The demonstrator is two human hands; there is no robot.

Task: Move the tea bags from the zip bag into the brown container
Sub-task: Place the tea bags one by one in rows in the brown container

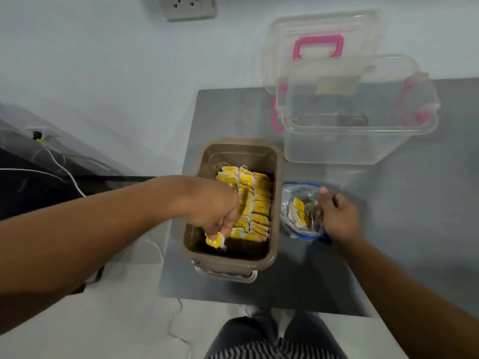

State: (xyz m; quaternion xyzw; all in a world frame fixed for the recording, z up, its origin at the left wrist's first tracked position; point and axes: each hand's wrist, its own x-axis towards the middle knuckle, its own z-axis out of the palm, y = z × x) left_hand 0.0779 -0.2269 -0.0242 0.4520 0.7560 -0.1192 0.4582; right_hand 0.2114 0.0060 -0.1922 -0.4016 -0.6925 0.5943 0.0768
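The left hand (212, 211) pinches one tea bag (215, 240) over the near left corner of the brown container (233, 146), where rows of tea bags (254, 203) already lie. Just right of it, the right hand (339, 218) grips the zip bag (291, 193), which has a few bags inside.

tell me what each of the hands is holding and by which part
Left hand pinches a tea bag by its yellow tag, over the brown container. Right hand grips the zip bag at its open edge.
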